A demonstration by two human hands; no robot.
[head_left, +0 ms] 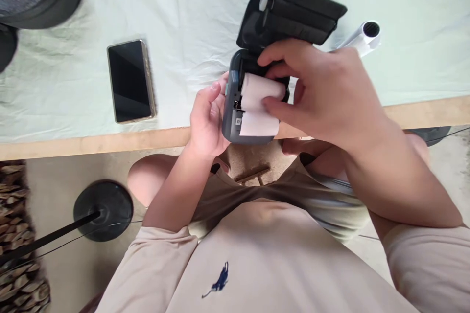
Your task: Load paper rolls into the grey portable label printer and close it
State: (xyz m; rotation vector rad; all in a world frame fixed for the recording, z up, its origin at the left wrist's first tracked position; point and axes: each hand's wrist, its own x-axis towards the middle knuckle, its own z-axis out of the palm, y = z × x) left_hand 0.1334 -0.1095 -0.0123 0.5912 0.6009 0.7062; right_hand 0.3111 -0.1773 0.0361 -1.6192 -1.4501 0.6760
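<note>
Bright, diffuse light pales the tablecloth (183, 14) beyond the right fingers (281, 53); the paper roll (259, 90) at their tips is nearly washed out; the floor (62, 176), nearer the body than the fingers, looks dimmer. Far right of them, wide-angle distortion stretches the sleeve (433, 264); its outline is soft.

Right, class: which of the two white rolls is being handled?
The paper roll inside the open dark device, with the right hand on it. The other white roll, showing a dark end, sits on the cloth, partly behind that hand.
</note>
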